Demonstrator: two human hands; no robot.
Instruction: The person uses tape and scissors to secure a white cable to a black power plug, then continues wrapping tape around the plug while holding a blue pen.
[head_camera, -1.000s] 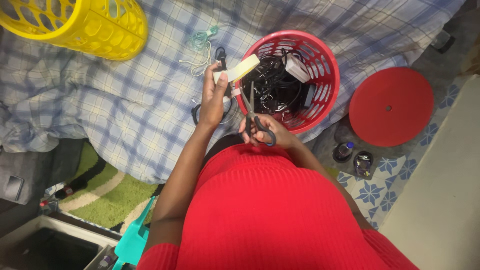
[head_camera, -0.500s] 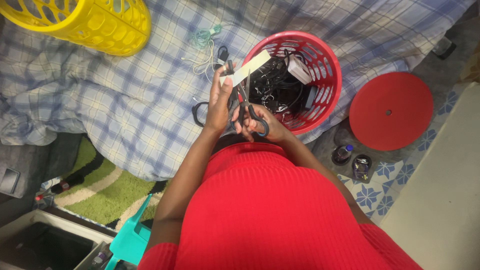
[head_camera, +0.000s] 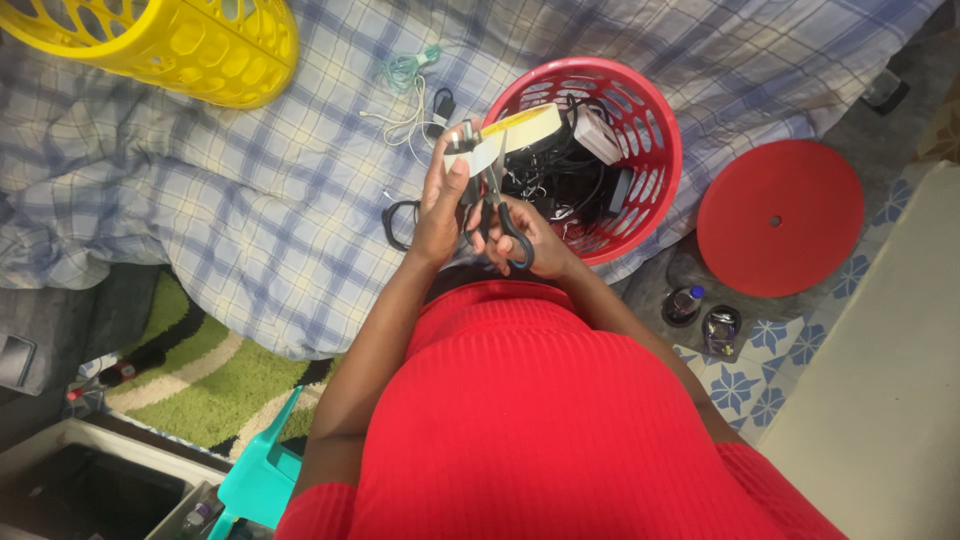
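My left hand (head_camera: 440, 205) holds up a flat pale yellow-and-white package (head_camera: 510, 135) over the rim of a red perforated basket (head_camera: 650, 130). My right hand (head_camera: 535, 250) grips dark-handled scissors (head_camera: 500, 215), whose blades point up against the package's lower edge. The basket holds tangled black cables and a white adapter (head_camera: 598, 135). Both hands work close together just in front of my red top.
A yellow perforated basket (head_camera: 190, 40) lies on the blue plaid blanket (head_camera: 250, 200) at upper left. Loose cables (head_camera: 410, 90) lie beside the red basket. A round red lid (head_camera: 780, 215) and small bottles (head_camera: 700, 315) sit on the floor at right. A teal plastic item (head_camera: 265, 475) is below left.
My hands have come together in front of the red basket; the scissors rose from my lap side up to the package, which stays in my left hand.
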